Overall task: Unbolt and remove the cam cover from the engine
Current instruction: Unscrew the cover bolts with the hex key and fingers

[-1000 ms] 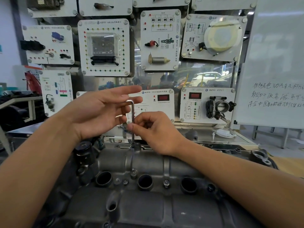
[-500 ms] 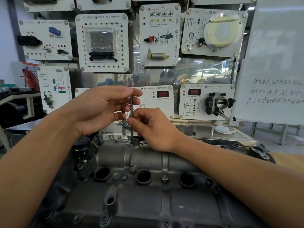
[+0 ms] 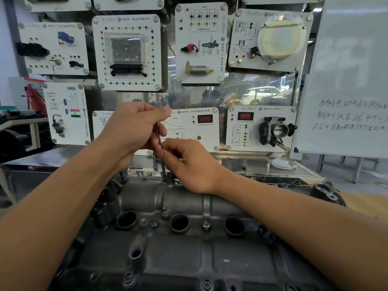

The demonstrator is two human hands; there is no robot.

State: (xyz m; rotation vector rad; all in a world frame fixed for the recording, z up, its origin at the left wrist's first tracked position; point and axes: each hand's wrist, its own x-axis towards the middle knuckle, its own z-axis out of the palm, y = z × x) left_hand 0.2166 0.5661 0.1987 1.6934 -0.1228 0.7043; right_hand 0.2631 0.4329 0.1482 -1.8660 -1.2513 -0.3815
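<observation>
You are working a bolt at the far edge of the cover, which sits on the engine under your arms. Your left hand curls round the top of the hex key, and your right hand pinches its shaft just above the bolt. Next, likely, spin it free and lift it out. The three wells look dark, and I cannot tell what they hold.
</observation>
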